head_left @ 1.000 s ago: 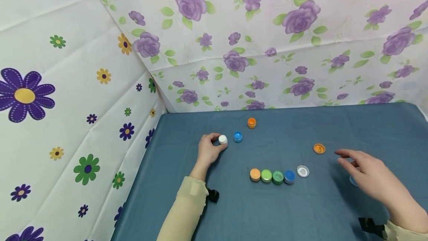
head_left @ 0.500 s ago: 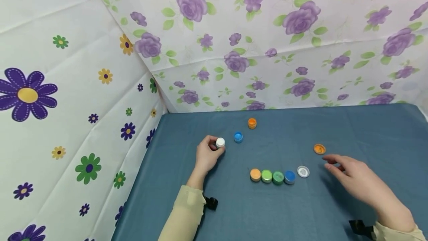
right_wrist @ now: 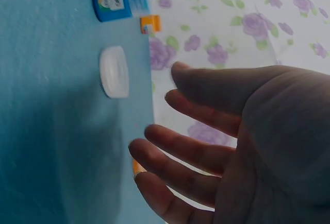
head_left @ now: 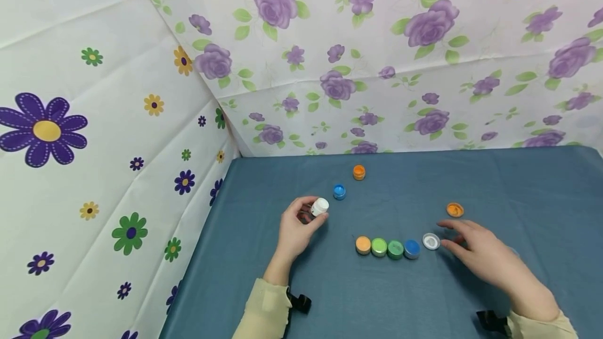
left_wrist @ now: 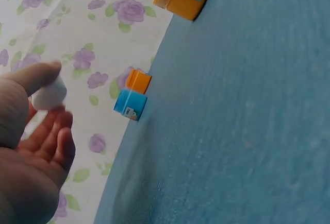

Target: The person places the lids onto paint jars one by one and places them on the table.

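Observation:
In the head view my left hand [head_left: 296, 229] pinches a small white paint jar [head_left: 320, 206] between thumb and fingers, lifted off the table and tilted. The left wrist view shows the white jar [left_wrist: 50, 94] partly covered by the thumb. My right hand [head_left: 490, 258] hovers over the table with nothing in it, fingers loosely bent. Just left of its fingertips lies a white lid [head_left: 431, 241], inner side up. An orange lid [head_left: 455, 210] lies beyond that hand. In the right wrist view the fingers are apart from the white lid [right_wrist: 114, 72].
A row of lidded jars stands mid-table: light orange [head_left: 363, 245], light green [head_left: 379, 247], dark green [head_left: 395, 249] and blue [head_left: 412, 249]. Farther back are an uncovered blue jar [head_left: 339, 192] and an uncovered orange jar [head_left: 359, 172]. Flowered cloth [head_left: 292, 82] hangs behind the blue table.
My left hand has raised the white jar off the table and brought it slightly nearer, tilting it. My right hand has moved left, close to the white lid.

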`<state>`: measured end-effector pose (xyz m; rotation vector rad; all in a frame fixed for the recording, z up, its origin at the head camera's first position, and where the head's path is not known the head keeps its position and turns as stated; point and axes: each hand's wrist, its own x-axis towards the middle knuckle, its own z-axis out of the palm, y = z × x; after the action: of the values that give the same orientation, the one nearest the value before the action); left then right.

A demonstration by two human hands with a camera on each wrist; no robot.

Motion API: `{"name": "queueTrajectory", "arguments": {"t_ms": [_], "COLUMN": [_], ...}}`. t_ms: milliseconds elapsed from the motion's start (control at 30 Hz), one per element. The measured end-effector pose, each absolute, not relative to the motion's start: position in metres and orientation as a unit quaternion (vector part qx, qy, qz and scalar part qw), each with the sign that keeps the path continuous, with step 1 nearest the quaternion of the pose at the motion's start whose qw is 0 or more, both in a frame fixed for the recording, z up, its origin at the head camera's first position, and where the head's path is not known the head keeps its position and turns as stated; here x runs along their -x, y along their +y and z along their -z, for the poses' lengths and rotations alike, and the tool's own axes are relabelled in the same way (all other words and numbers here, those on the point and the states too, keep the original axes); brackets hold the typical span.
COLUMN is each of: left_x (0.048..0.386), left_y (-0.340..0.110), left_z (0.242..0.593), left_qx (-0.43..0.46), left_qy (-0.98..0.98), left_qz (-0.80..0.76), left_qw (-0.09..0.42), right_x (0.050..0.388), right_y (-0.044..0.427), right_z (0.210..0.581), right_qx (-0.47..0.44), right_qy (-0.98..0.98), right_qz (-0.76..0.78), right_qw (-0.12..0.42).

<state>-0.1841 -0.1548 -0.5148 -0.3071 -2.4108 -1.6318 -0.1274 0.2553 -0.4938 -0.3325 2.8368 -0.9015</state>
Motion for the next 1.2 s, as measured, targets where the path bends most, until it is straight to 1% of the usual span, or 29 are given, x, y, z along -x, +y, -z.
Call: {"name": "queueTrajectory", "arguments": {"t_ms": [333, 633, 900, 1200], "left_x": [0.178, 0.177, 0.177, 0.178], "left_y": [-0.155, -0.156, -0.155, -0.156], "left_z": [0.515, 0.516, 0.517, 0.516], "left_qx": [0.148, 0.175, 0.211, 0.208], "left_qy": [-0.775, -0.741, -0.726, -0.724], "left_qz": [0.61, 0.647, 0.653, 0.656], "left_qw": [0.07, 0.045, 0.043, 0.036], "right_x": [0.133, 0.132, 0.131, 0.132], "right_y": [0.241, 0.232, 0.231, 0.232], "right_z": [0.51, 0.515, 0.518, 0.518], "right_qx": [0.145, 0.147, 0.146, 0.137], "right_qy": [0.954, 0.958, 0.959, 0.959], "right_qz": [0.256, 0.241, 0.241, 0.246], "right_qw": [0.059, 0.037, 0.025, 0.033]}}
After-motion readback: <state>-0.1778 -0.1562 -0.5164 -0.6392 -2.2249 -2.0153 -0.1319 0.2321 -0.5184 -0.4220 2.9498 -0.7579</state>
